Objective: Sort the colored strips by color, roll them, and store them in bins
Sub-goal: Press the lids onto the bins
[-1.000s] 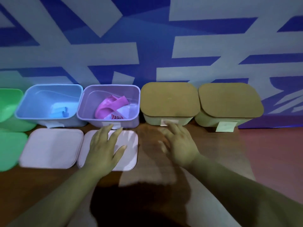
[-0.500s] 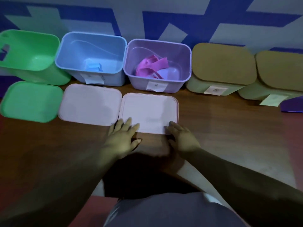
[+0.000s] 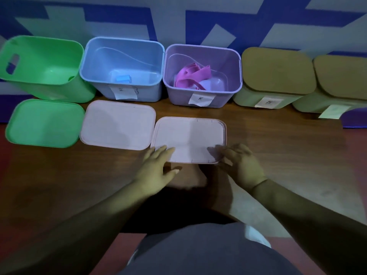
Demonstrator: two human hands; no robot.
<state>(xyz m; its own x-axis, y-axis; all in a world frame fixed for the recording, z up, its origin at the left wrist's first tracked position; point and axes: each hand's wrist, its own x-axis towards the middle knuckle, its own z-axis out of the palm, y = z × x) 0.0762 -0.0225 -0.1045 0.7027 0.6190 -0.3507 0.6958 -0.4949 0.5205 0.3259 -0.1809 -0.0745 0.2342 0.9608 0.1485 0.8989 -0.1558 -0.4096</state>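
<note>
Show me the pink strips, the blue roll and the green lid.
Loose pink strips (image 3: 187, 76), head view, upper fold.
Small blue roll (image 3: 123, 78), head view, middle.
Flat green plastic lid (image 3: 44, 124), head view, centre.

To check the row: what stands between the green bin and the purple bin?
The open blue bin, a small blue roll inside it, stands between them; the head view shows this.

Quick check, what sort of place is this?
Likely an indoor sorting station: a wooden table against a blue-patterned wall, a row of labelled bins along it, lids laid in front.
</note>
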